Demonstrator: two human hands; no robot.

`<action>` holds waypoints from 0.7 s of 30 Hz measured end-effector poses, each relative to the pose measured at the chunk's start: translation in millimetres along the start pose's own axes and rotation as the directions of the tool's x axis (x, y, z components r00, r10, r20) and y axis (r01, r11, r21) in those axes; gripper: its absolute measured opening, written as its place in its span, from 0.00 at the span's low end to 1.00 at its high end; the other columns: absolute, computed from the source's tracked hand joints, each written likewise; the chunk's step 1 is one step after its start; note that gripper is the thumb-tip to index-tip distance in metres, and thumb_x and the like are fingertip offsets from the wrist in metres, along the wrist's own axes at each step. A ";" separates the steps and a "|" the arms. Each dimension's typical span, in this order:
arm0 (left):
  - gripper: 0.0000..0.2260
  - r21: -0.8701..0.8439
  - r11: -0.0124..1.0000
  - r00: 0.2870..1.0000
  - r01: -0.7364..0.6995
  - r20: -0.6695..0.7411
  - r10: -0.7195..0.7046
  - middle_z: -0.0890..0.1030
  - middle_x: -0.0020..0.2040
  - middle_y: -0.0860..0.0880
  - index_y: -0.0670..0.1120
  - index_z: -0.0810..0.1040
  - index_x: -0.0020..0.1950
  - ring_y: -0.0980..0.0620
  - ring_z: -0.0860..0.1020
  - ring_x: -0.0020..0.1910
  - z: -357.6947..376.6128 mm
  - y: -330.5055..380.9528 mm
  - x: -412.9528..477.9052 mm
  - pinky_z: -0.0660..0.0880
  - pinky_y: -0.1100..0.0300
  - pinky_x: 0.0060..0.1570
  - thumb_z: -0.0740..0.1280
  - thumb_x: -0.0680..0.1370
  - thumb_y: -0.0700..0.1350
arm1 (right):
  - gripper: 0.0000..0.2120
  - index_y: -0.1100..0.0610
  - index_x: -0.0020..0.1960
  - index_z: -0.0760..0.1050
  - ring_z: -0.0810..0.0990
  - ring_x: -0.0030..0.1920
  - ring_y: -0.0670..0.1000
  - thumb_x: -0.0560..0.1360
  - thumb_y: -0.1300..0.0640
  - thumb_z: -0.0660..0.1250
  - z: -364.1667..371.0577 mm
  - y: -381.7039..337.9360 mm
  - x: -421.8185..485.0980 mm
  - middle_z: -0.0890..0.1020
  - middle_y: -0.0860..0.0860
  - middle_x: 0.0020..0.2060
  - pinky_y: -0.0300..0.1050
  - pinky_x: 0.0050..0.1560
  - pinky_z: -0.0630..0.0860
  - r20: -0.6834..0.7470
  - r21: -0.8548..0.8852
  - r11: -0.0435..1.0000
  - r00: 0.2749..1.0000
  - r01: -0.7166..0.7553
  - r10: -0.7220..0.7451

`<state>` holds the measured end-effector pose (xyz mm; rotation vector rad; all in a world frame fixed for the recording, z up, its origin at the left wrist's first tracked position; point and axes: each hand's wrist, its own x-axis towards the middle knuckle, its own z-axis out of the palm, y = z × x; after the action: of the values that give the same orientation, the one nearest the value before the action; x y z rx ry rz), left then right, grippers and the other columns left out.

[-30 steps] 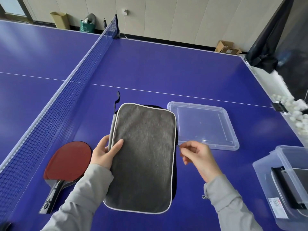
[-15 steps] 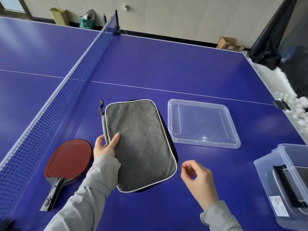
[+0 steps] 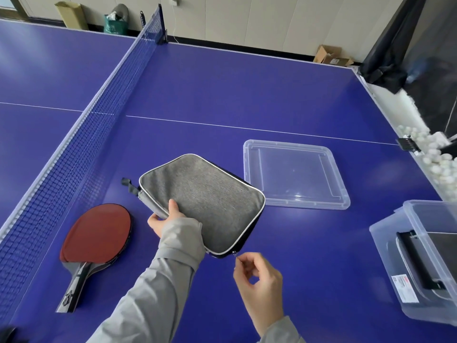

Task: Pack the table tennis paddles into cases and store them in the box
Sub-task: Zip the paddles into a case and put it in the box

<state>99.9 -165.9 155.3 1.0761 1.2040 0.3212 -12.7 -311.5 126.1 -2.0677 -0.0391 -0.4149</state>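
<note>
The left hand (image 3: 163,220) grips the grey case (image 3: 205,196) by its left edge, thumb on top and fingers curled beneath, so the case sits slantwise on the blue worktop (image 3: 247,95). The right hand (image 3: 257,276) has its fingertips pinched on the zip pull (image 3: 234,254) at the case's near corner. A red paddle (image 3: 97,233) lies bare just left of the case, near the net (image 3: 74,154), a clear lid (image 3: 294,174) lies just beyond the case to the right, and the box (image 3: 382,246) stands at the right edge with a dark case inside.
</note>
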 end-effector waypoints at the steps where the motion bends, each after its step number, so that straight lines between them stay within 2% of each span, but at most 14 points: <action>1: 0.13 -0.002 1.000 1.000 0.012 -0.011 -0.012 0.66 0.35 0.54 0.48 0.64 0.55 0.51 0.70 0.46 0.4 -0.6 -1.2 0.60 0.67 0.41 0.67 0.77 0.47 | 0.01 0.52 0.40 0.76 0.73 0.30 0.38 0.70 0.56 0.66 2.8 -1.5 -0.9 0.74 0.35 0.30 0.27 0.33 0.70 -0.007 0.018 1.000 1.000 -0.010 0.010; 4: 0.15 -0.010 0.996 0.995 0.085 -0.046 -0.085 0.67 0.36 0.53 0.46 0.67 0.61 0.50 0.69 0.41 -0.5 -1.0 -8.3 0.65 0.61 0.49 0.66 0.77 0.47 | 0.03 0.54 0.39 0.76 0.73 0.30 0.37 0.70 0.56 0.66 10.1 -7.8 -2.2 0.74 0.35 0.30 0.25 0.34 0.69 0.000 0.026 1.000 1.000 -0.009 0.009; 5: 0.16 -0.009 0.993 0.992 0.115 -0.058 -0.115 0.68 0.37 0.52 0.46 0.66 0.62 0.50 0.69 0.43 -0.9 -2.1 -8.8 0.65 0.59 0.52 0.66 0.77 0.47 | 0.03 0.55 0.39 0.76 0.73 0.30 0.38 0.71 0.56 0.66 13.0 -9.7 -2.9 0.74 0.36 0.30 0.25 0.34 0.69 0.009 0.023 1.000 1.000 -0.003 0.003; 8: 0.14 0.012 0.982 0.978 0.186 -0.093 -0.184 0.67 0.42 0.51 0.47 0.64 0.57 0.52 0.66 0.48 -1.1 -2.4 -8.4 0.63 0.58 0.52 0.65 0.77 0.49 | 0.03 0.55 0.40 0.77 0.74 0.30 0.40 0.71 0.56 0.66 22.5 -11.5 -4.2 0.76 0.41 0.30 0.29 0.32 0.71 0.010 0.029 1.000 1.000 -0.003 0.002; 10: 0.18 0.030 0.975 0.973 0.219 -0.083 -0.216 0.68 0.46 0.49 0.45 0.66 0.63 0.51 0.66 0.49 -3.1 0.9 -8.6 0.64 0.57 0.55 0.65 0.77 0.50 | 0.04 0.55 0.42 0.77 0.74 0.30 0.40 0.73 0.55 0.66 27.6 -11.3 -4.3 0.76 0.42 0.30 0.33 0.31 0.73 0.017 0.011 1.000 1.000 0.017 -0.017; 12: 0.23 0.037 0.974 0.974 0.224 -0.047 -0.222 0.69 0.48 0.49 0.44 0.65 0.68 0.48 0.69 0.50 -5.2 1.6 -3.8 0.65 0.54 0.61 0.65 0.77 0.51 | 0.06 0.53 0.43 0.76 0.74 0.31 0.41 0.74 0.50 0.67 27.2 -13.6 -4.3 0.77 0.42 0.31 0.36 0.31 0.74 0.072 0.024 0.999 0.997 0.025 -0.026; 14: 0.22 0.040 0.980 0.980 0.195 0.023 -0.196 0.71 0.42 0.50 0.45 0.67 0.65 0.45 0.72 0.48 -9.9 1.5 5.6 0.70 0.47 0.60 0.67 0.75 0.53 | 0.09 0.47 0.42 0.76 0.76 0.31 0.43 0.74 0.43 0.65 18.9 -16.4 -3.2 0.79 0.42 0.32 0.37 0.32 0.75 0.112 0.078 0.996 0.993 -0.039 0.030; 15: 0.20 0.061 0.985 0.983 0.160 0.081 -0.165 0.71 0.39 0.51 0.45 0.68 0.62 0.46 0.72 0.45 -12.9 -1.0 13.2 0.71 0.47 0.56 0.67 0.75 0.53 | 0.09 0.45 0.41 0.75 0.77 0.31 0.43 0.73 0.42 0.65 11.7 -17.1 0.1 0.80 0.43 0.32 0.37 0.32 0.75 0.083 0.124 0.987 0.992 -0.106 0.096; 16: 0.19 0.094 0.988 0.979 0.125 0.150 -0.138 0.71 0.39 0.51 0.45 0.69 0.59 0.47 0.72 0.43 -16.3 -2.9 19.8 0.72 0.49 0.52 0.68 0.75 0.54 | 0.08 0.46 0.40 0.75 0.77 0.31 0.43 0.73 0.43 0.65 3.4 -16.2 6.4 0.80 0.45 0.32 0.38 0.32 0.75 0.028 0.191 0.961 0.980 -0.199 0.197; 18: 0.16 0.134 0.990 0.943 0.053 0.320 -0.094 0.76 0.42 0.50 0.46 0.71 0.56 0.49 0.74 0.41 -26.1 -4.2 28.7 0.72 0.55 0.46 0.68 0.75 0.54 | 0.06 0.50 0.42 0.76 0.77 0.32 0.45 0.77 0.53 0.64 -14.8 -7.4 26.1 0.81 0.48 0.34 0.37 0.33 0.75 -0.064 0.339 0.866 0.909 -0.368 0.411; 19: 0.14 0.152 0.988 0.911 0.036 0.402 -0.095 0.78 0.44 0.49 0.47 0.73 0.56 0.50 0.76 0.41 -30.1 -5.3 30.8 0.73 0.56 0.43 0.68 0.75 0.53 | 0.07 0.51 0.45 0.77 0.78 0.35 0.46 0.79 0.57 0.62 -23.9 -2.7 38.3 0.81 0.47 0.36 0.37 0.35 0.75 -0.049 0.394 0.812 0.872 -0.431 0.486; 21: 0.10 0.185 0.983 0.825 0.016 0.552 -0.117 0.79 0.45 0.49 0.48 0.75 0.55 0.51 0.77 0.41 -35.6 -7.5 27.7 0.74 0.57 0.40 0.66 0.76 0.51 | 0.10 0.54 0.53 0.77 0.79 0.44 0.48 0.80 0.58 0.57 -37.8 3.0 59.4 0.82 0.48 0.44 0.37 0.39 0.76 0.137 0.509 0.662 0.811 -0.550 0.568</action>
<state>77.3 -132.2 134.1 1.1680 0.7380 -0.1622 33.3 -353.4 159.0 -1.4148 0.4579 -0.0321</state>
